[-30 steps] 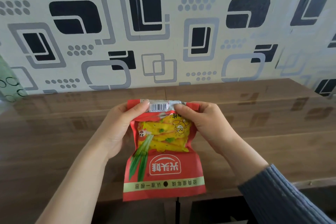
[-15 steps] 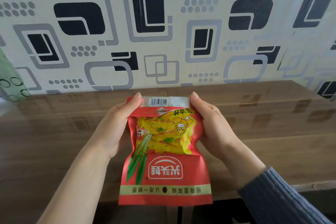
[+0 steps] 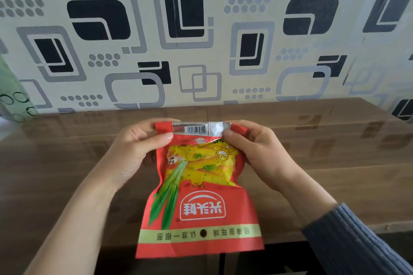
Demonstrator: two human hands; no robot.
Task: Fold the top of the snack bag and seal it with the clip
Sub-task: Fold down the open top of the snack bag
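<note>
Hands (image 3: pixel 136 152) (image 3: pixel 261 152) pinching crinkly, glossy snack bag (image 3: pixel 199 196), seemingly foil-backed

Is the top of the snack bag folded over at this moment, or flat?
Folded over. The snack bag shows a silver barcode strip turned down across its top edge, pinched by the left hand and right hand.

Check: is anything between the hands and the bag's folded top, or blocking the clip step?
Nothing visible blocks the hands: the left hand and right hand both pinch the snack bag at its folded top. No clip shows in this view.
</note>
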